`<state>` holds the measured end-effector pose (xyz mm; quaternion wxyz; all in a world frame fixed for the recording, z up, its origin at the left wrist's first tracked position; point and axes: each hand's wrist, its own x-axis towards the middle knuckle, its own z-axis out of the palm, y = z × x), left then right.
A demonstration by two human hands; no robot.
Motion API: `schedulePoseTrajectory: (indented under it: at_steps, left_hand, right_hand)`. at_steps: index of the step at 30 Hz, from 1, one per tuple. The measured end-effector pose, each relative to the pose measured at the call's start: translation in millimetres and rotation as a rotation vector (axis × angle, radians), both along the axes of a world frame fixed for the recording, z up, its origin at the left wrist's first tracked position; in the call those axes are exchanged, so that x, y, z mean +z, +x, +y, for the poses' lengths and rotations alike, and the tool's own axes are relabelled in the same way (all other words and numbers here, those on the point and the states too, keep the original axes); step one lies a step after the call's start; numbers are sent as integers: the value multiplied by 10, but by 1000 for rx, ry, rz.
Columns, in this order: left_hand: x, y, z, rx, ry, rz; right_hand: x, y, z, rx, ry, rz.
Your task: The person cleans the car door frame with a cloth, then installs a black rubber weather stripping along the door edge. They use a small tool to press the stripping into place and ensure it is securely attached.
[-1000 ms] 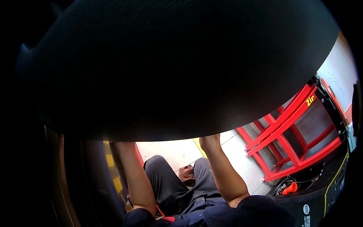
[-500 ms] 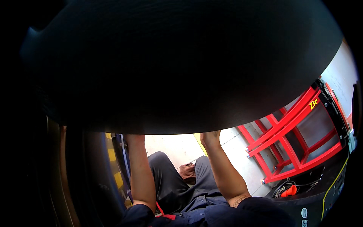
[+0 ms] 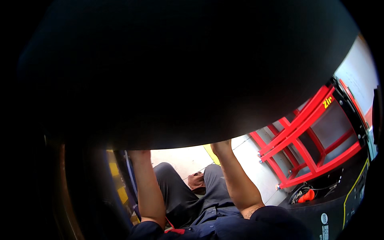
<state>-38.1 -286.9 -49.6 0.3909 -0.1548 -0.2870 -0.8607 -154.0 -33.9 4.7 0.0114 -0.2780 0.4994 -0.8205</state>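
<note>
A large, black, rounded object (image 3: 192, 80) fills the upper part of the view, close to the camera, and its kind does not show. My left hand (image 3: 140, 155) reaches up to its lower edge, with only the wrist end visible. My right hand (image 3: 222, 147) goes up to the same edge farther right, and a bit of the hand's base shows. The fingers of both hands are hidden behind the black object, so whether they hold or touch anything cannot be made out. Between my bent legs, below the hands, lies a brown cloth (image 3: 196, 183).
A red metal frame (image 3: 296, 140) on small feet stands at right on pale floor tiles (image 3: 256, 176). Below it, an orange piece (image 3: 306, 196) and black cable (image 3: 296, 195) lie by a dark case with a yellow line (image 3: 344, 212). Yellow-marked dark equipment (image 3: 122, 194) stands at left.
The black object's lower edge has tilted, sitting lower on the left and covering more there. My left wrist appears slightly lower. The red frame has shifted a little left and up in view.
</note>
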Motion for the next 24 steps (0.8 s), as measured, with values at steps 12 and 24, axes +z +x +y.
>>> schedulePoseTrajectory:
  at_steps: [12, 24]
  left_hand:
    - [333, 60, 215, 119, -64, -65]
    - [372, -278, 1007, -86, -227, -319]
  right_hand:
    - [190, -28, 482, -164, -67, -124]
    - [160, -87, 503, -17, -80, -248]
